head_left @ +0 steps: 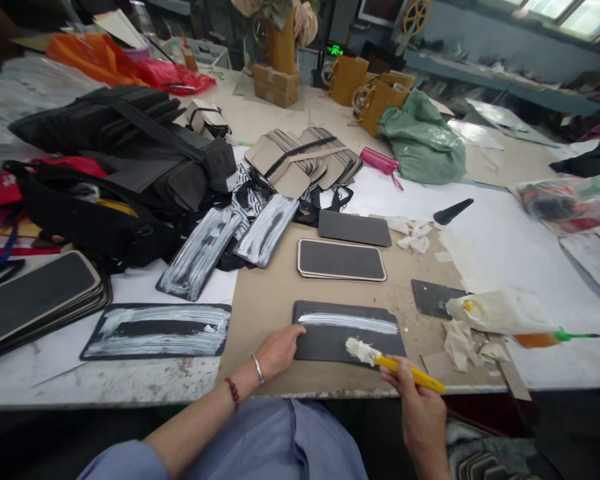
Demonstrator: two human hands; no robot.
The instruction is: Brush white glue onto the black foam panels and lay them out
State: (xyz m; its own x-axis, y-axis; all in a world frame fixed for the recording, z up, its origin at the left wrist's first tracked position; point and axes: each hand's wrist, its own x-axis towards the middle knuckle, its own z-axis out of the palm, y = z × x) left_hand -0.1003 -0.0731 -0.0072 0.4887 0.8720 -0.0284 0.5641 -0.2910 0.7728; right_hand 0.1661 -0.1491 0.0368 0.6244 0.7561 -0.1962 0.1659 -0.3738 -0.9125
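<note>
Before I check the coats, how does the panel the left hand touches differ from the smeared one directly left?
The touched panel bears one white band; the smeared panel is white around a dark middle. The brush is over the touched panel; no tool is over the smeared panel. Both lie flat.

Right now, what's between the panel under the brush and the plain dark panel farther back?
Head view: a beige-rimmed dark panel, with bare brown board between it and the panel under the brush.

The right hand point(421, 401) holds a yellow brush point(393, 365).
</note>
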